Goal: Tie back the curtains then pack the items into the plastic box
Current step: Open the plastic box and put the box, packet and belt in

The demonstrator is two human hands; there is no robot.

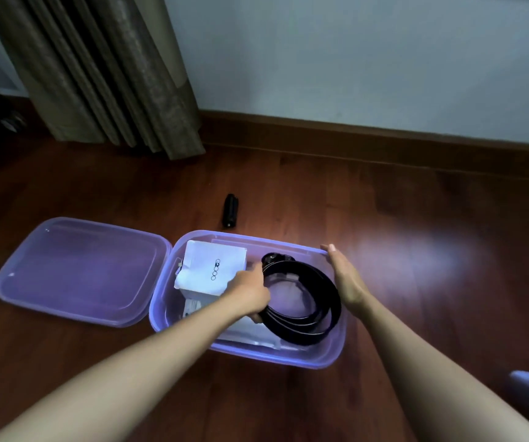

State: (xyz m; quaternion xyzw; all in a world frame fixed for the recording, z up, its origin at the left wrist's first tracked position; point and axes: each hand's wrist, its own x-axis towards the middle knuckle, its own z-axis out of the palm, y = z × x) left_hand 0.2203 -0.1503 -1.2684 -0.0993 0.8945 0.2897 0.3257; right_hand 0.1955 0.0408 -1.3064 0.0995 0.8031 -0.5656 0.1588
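Gripping belt inside box with left hand; resting open right hand on rim; leaving item beyond box, nearer left.

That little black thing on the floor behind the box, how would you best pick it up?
Pinch the black object across its narrow middle, coming down from above. It lies flat on the wooden floor, long axis pointing roughly away from the person, so its left and right sides are free.

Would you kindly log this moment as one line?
left hand grips belt inside plastic box | right hand rests on its rim | lid beside box
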